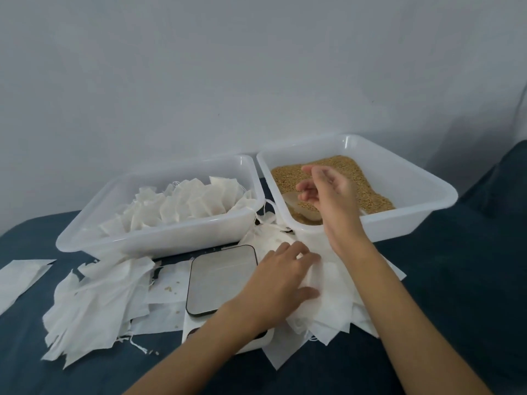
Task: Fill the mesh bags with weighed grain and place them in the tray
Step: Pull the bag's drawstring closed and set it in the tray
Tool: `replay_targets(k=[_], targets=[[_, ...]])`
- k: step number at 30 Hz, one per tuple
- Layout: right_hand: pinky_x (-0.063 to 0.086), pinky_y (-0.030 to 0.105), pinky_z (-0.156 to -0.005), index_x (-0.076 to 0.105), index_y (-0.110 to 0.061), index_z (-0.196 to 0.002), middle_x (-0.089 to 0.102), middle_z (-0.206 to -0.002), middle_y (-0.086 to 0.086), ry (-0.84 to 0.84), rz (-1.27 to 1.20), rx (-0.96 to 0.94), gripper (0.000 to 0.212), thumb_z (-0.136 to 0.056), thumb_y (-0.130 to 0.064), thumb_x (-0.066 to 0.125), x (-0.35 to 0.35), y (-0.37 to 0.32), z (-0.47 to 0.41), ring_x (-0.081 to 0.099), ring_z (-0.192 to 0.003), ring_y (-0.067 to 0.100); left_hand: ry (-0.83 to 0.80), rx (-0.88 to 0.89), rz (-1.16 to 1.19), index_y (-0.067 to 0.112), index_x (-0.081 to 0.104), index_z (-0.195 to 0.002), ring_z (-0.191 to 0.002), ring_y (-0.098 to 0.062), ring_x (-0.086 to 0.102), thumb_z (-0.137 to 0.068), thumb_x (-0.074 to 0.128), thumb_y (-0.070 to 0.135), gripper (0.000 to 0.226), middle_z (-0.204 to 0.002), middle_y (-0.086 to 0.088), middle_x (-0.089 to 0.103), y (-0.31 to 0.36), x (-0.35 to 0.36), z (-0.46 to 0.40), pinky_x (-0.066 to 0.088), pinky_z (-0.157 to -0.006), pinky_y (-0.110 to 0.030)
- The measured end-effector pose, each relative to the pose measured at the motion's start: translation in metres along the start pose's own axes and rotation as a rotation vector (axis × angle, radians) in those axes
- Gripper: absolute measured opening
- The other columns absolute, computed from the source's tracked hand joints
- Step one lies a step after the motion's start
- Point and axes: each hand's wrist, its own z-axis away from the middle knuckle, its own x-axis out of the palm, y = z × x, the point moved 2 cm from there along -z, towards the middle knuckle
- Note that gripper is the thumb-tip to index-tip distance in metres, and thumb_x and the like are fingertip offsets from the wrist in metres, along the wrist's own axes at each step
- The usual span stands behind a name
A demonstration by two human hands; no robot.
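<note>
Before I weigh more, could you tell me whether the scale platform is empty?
Empty: the scale platform shows bare grey, nothing resting on it.

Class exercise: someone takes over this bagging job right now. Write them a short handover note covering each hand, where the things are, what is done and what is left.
Left hand: fingers spread, resting on the pile of empty bags right of the scale.
Right hand: loosely curled, holding nothing, above the grain tray, near the scoop lying in the grain.
Done: many bags stand in the left tray.
Left: the scale's plate is bare. Pick an empty bag, scoop grain, weigh, fill, put it in the left tray. More empty bags lie left of the scale, with a few spilled grains.
</note>
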Motion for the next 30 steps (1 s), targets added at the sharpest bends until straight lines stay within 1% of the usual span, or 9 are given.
replay_targets(k=[3,6,9,14,16,19,22,25,30], targets=[[0.054,0.037,-0.082,0.065,-0.001,-0.109,0.066,-0.08,0.011,-0.009,0.003,-0.003,0.024,-0.106,-0.018,0.048,-0.001,0.001,-0.001,0.06,-0.072,0.018,0.038,-0.033,0.114,0.025,0.045,-0.153,-0.122,-0.019,0.046,-0.095,0.074,0.033,0.066,-0.134,0.003,0.051,-0.001,0.001,-0.003,0.04,-0.103,-0.036],[0.053,0.036,-0.083,0.064,0.0,-0.111,0.066,-0.079,0.01,-0.016,-0.002,0.0,0.025,-0.106,-0.019,0.048,-0.002,0.002,-0.001,0.06,-0.073,0.018,0.111,-0.035,0.236,0.024,0.063,-0.131,-0.115,-0.017,0.05,-0.093,0.077,0.022,0.04,-0.128,0.005,0.052,0.0,-0.002,-0.004,0.044,-0.098,-0.034],[0.054,0.038,-0.085,0.064,-0.001,-0.111,0.066,-0.079,0.01,-0.016,-0.007,0.007,0.025,-0.107,-0.02,0.048,-0.002,0.004,-0.002,0.059,-0.073,0.019,0.175,-0.066,0.346,0.02,0.068,-0.118,-0.105,-0.013,0.055,-0.094,0.074,0.01,0.027,-0.119,0.007,0.057,0.0,-0.001,-0.002,0.049,-0.092,-0.034],[0.054,0.041,-0.086,0.064,-0.002,-0.111,0.067,-0.078,0.008,-0.022,0.001,0.005,0.026,-0.107,-0.021,0.048,-0.002,0.007,-0.003,0.06,-0.074,0.02,0.162,-0.099,0.472,0.022,0.06,-0.131,-0.09,-0.006,0.052,-0.092,0.078,0.016,0.043,-0.117,0.009,0.053,0.007,0.005,-0.001,0.047,-0.087,-0.024],[0.054,0.042,-0.087,0.065,-0.003,-0.11,0.067,-0.078,0.008,-0.021,0.008,0.001,0.025,-0.107,-0.021,0.047,-0.003,0.007,-0.004,0.06,-0.074,0.02,0.167,-0.114,0.517,0.021,0.059,-0.134,-0.088,-0.008,0.054,-0.091,0.077,0.008,0.049,-0.122,0.007,0.051,0.011,0.006,-0.002,0.05,-0.087,-0.025],[0.055,0.043,-0.087,0.065,-0.004,-0.11,0.068,-0.078,0.007,-0.028,0.011,-0.002,0.025,-0.107,-0.022,0.047,-0.004,0.007,-0.004,0.061,-0.074,0.019,0.221,-0.138,0.644,0.018,0.062,-0.132,-0.082,-0.008,0.059,-0.088,0.071,-0.007,0.051,-0.12,0.003,0.057,0.016,0.005,0.0,0.052,-0.084,-0.02],[0.054,0.038,-0.083,0.065,-0.004,-0.109,0.067,-0.079,0.008,-0.018,0.014,-0.011,0.025,-0.107,-0.021,0.048,-0.003,0.007,-0.005,0.061,-0.072,0.017,0.335,-0.232,0.831,0.026,0.068,-0.122,-0.083,-0.006,0.062,-0.089,0.072,-0.007,0.047,-0.108,0.006,0.066,0.007,-0.004,0.008,0.054,-0.08,-0.019],[0.055,0.025,-0.075,0.066,-0.007,-0.108,0.069,-0.082,0.005,-0.023,0.14,-0.115,0.024,-0.105,-0.025,0.051,0.003,0.006,-0.001,0.064,-0.073,0.01,0.47,-0.3,1.046,0.023,0.071,-0.113,-0.084,-0.011,0.068,-0.092,0.069,-0.01,0.039,-0.098,-0.003,0.076,-0.021,-0.018,0.017,0.055,-0.075,-0.021],[0.05,0.018,-0.082,0.068,-0.013,-0.112,0.071,-0.098,-0.006,-0.169,0.531,-0.413,0.02,-0.102,-0.027,0.058,0.023,0.012,0.018,0.065,-0.092,0.004,0.662,-0.444,1.347,0.022,0.081,-0.101,-0.086,-0.011,0.07,-0.095,0.071,0.005,0.021,-0.096,-0.004,0.079,-0.071,-0.036,0.036,0.054,-0.078,-0.021]])
